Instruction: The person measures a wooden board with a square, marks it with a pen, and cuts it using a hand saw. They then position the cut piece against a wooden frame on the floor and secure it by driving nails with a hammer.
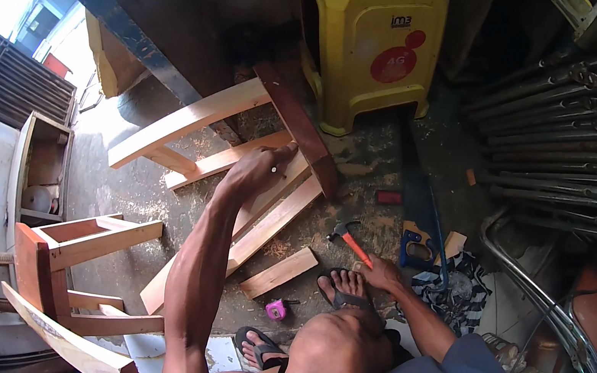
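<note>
1. Resting on a wooden frame, the left hand is at the end of a long, stretched arm; its fingers are bent, with the tips close by the frame's red-brown board; I cannot tell if they pinch something or just press down.
2. The wooden frame lies on its side on the floor, right under the left hand; its red-brown board is at the far end, by the fingertips; its pale legs run back from there, some toward the person and some off to the left.
3. The right hand is wrapped around a hammer with an orange handle; the hammer's head sticks out past the hand, on the side toward the frame; the hammer and the frame are apart; a foot in a dark sandal is just beside this hand.
4. A short piece of wood lies near the frame's legs; a pink tape measure sits close to it.
5. A saw with a blue handle lies past the right hand; a black-and-white cloth is bunched up beside it.
6. A second wooden frame is at the left; a yellow stool stands beyond the first one; shiny metal tubes are stacked at the right.
</note>
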Demonstrator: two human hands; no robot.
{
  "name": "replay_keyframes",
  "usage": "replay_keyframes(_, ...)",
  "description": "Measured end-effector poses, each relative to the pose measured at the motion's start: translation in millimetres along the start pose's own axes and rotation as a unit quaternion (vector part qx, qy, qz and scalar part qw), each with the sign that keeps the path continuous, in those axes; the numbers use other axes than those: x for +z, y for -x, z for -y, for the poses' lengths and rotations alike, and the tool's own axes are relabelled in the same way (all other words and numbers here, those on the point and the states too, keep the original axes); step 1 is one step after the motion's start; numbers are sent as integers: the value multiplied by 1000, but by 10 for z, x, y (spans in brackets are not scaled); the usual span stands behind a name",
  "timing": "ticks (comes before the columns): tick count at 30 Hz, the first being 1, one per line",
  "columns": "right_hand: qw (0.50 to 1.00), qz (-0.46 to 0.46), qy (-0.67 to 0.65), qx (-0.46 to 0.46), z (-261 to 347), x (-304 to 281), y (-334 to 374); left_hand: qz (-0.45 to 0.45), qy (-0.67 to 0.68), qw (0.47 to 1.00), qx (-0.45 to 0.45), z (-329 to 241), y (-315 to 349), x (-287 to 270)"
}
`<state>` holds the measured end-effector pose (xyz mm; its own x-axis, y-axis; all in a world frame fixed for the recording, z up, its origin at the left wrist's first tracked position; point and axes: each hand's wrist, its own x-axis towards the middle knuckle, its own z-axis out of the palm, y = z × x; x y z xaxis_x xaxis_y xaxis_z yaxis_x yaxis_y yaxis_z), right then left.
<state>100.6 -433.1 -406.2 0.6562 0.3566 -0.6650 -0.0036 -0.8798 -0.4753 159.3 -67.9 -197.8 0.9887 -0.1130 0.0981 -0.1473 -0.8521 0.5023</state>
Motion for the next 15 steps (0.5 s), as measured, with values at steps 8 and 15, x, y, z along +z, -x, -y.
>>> replay_keyframes(8,890,-101,91,-436,842,436,123,97,-5,991,-87,-112,-55,-46)
replay_keyframes(15,828,-139,259,-478,1155,1086,-542,79,-3,993,-84,-155,-102,-60)
